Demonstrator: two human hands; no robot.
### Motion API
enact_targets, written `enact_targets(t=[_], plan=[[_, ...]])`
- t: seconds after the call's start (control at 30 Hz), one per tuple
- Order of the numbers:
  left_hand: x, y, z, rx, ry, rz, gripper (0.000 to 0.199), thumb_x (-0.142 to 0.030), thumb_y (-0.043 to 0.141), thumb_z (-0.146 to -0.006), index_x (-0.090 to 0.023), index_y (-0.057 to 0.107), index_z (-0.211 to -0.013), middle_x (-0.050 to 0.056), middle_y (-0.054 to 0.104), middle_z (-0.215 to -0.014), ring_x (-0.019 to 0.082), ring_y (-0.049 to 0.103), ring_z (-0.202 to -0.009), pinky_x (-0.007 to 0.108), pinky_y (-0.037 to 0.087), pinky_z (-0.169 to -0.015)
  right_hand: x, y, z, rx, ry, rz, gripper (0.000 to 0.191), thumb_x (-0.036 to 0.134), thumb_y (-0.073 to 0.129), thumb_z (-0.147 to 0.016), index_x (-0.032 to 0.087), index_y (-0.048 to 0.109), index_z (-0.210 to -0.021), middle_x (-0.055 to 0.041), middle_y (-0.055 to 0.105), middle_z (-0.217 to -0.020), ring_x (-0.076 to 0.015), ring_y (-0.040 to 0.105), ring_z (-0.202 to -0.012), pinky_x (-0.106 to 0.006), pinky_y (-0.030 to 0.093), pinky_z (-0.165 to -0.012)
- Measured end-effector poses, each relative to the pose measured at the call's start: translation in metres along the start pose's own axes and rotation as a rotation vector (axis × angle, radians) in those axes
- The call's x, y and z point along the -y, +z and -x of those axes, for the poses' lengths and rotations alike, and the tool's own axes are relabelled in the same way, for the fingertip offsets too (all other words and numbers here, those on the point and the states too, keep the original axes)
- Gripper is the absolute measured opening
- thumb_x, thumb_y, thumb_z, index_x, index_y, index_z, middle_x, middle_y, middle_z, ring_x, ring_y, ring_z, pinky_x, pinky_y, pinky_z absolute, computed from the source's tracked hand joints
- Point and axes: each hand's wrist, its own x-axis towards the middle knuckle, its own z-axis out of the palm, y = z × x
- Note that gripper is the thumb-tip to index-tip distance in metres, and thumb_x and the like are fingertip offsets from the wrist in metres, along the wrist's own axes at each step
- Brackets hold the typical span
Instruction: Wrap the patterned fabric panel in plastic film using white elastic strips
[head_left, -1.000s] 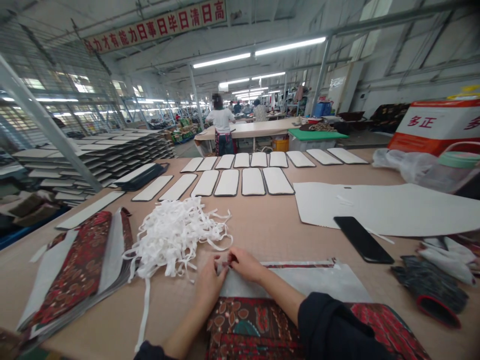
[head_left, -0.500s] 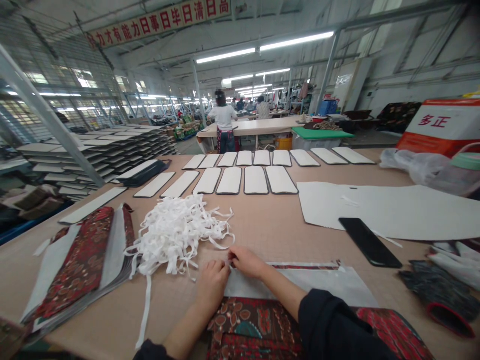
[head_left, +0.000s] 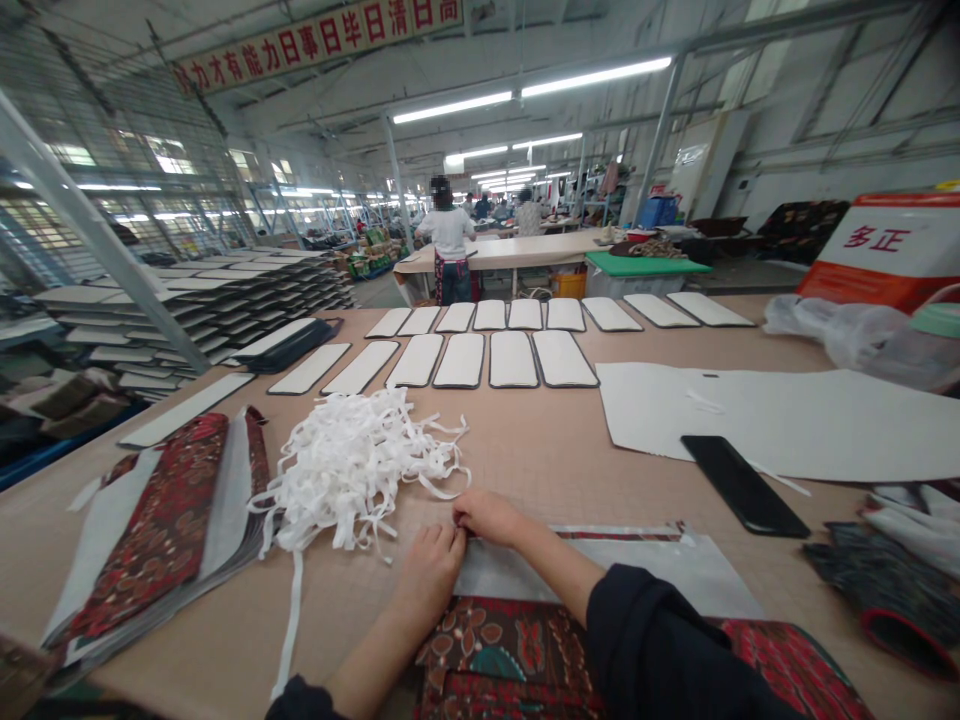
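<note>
My left hand (head_left: 433, 562) rests at the left end of a whitish sheet (head_left: 645, 568) with a narrow patterned strip along its far edge. Its fingers are closed, and what they pinch is too small to make out. Touching it, my right hand (head_left: 484, 517) has its fingertips pressed together at the same corner; anything between them is hidden. Red and brown patterned fabric (head_left: 517, 650) lies below the sheet, partly under my right forearm. A tangled heap of white strips (head_left: 360, 460) sits just beyond my left hand, one strip trailing toward the near edge.
Two rows of white panels (head_left: 458, 360) lie across the brown table (head_left: 525, 440). Folded patterned fabric (head_left: 165, 510) is at the left. A large white sheet (head_left: 810, 415), a black phone (head_left: 742, 485) and dark cloth (head_left: 885, 580) occupy the right. A person (head_left: 450, 240) stands beyond the table.
My right hand has shifted slightly left and away from me, its forearm also a little to the left. My left hand has moved slightly right. The fingers of both remain closed at the sheet's corner.
</note>
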Motion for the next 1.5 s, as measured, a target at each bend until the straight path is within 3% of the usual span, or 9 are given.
enact_targets(t=[0.1, 0.3, 0.5, 0.63, 0.93, 1.13, 1.33, 1.5], plan=[[-0.001, -0.002, -0.001, 0.025, -0.017, -0.002, 0.031, -0.007, 0.036, -0.082, -0.011, 0.053, -0.108, 0.011, 0.057, -0.089, 0.023, 0.051, -0.079, 0.037, 0.044, -0.068, 0.003, 0.001, 0.0, -0.005, 0.01, 0.015, 0.016, 0.008, 0.049, -0.074, 0.014, 0.062, -0.079, -0.0062, 0.061, -0.085, -0.0168, 0.053, -0.079, -0.024, 0.037, -0.071], [0.0, -0.001, -0.003, 0.048, -0.083, 0.015, 0.025, -0.01, 0.038, -0.083, -0.015, 0.057, -0.098, 0.008, 0.056, -0.087, 0.022, 0.051, -0.078, 0.035, 0.043, -0.067, 0.002, 0.006, 0.008, -0.138, 0.135, -0.046, 0.023, 0.006, 0.044, -0.074, 0.016, 0.057, -0.089, -0.0047, 0.059, -0.089, -0.0157, 0.052, -0.081, -0.023, 0.037, -0.07], [0.001, -0.003, -0.003, 0.053, -0.093, 0.022, 0.028, -0.011, 0.038, -0.085, -0.018, 0.056, -0.104, 0.006, 0.056, -0.088, 0.02, 0.051, -0.078, 0.032, 0.044, -0.068, 0.0, 0.008, 0.027, -0.143, -0.007, -0.117, 0.022, 0.009, 0.043, -0.079, 0.017, 0.061, -0.088, -0.0039, 0.056, -0.095, -0.0147, 0.051, -0.088, -0.022, 0.038, -0.077], [0.002, 0.0, -0.001, 0.044, -0.078, 0.006, 0.03, -0.011, 0.039, -0.084, -0.016, 0.054, -0.11, 0.007, 0.057, -0.09, 0.021, 0.051, -0.079, 0.033, 0.045, -0.068, 0.006, 0.01, 0.024, -0.168, 0.037, -0.085, 0.024, 0.013, 0.041, -0.082, 0.018, 0.061, -0.094, -0.0048, 0.056, -0.096, -0.015, 0.051, -0.087, -0.023, 0.039, -0.076], [0.005, 0.006, 0.0, -0.06, -0.031, 0.029, 0.029, -0.01, 0.037, -0.084, -0.014, 0.054, -0.107, 0.008, 0.055, -0.085, 0.021, 0.05, -0.074, 0.033, 0.045, -0.063, 0.013, -0.001, 0.002, -0.034, 0.16, 0.065, 0.017, 0.014, 0.047, -0.078, 0.016, 0.064, -0.081, -0.0073, 0.06, -0.09, -0.0168, 0.055, -0.078, -0.024, 0.04, -0.068], [0.005, 0.006, -0.001, -0.001, -0.043, -0.011, 0.027, -0.011, 0.04, -0.084, -0.017, 0.055, -0.105, 0.007, 0.055, -0.086, 0.02, 0.05, -0.076, 0.032, 0.043, -0.064, 0.016, -0.003, 0.001, -0.002, 0.161, 0.091, 0.016, 0.011, 0.047, -0.076, 0.013, 0.062, -0.082, -0.0089, 0.061, -0.089, -0.0179, 0.055, -0.078, -0.025, 0.04, -0.068], [0.005, -0.002, -0.002, 0.018, -0.05, 0.008, 0.023, -0.014, 0.042, -0.085, -0.019, 0.056, -0.102, 0.006, 0.056, -0.09, 0.019, 0.05, -0.079, 0.032, 0.041, -0.069, 0.015, 0.002, 0.001, -0.055, 0.17, 0.103, 0.02, 0.01, 0.043, -0.079, 0.013, 0.056, -0.094, -0.0087, 0.058, -0.094, -0.0182, 0.054, -0.082, -0.025, 0.039, -0.069], [0.005, -0.006, -0.003, -0.016, -0.046, 0.102, 0.025, -0.012, 0.041, -0.084, -0.02, 0.056, -0.102, 0.005, 0.056, -0.11, 0.021, 0.048, -0.096, 0.037, 0.036, -0.083, 0.015, 0.007, 0.019, -0.161, 0.15, 0.117, 0.018, 0.008, 0.041, -0.081, 0.014, 0.055, -0.092, -0.0059, 0.056, -0.095, -0.0159, 0.051, -0.084, -0.023, 0.039, -0.072]])
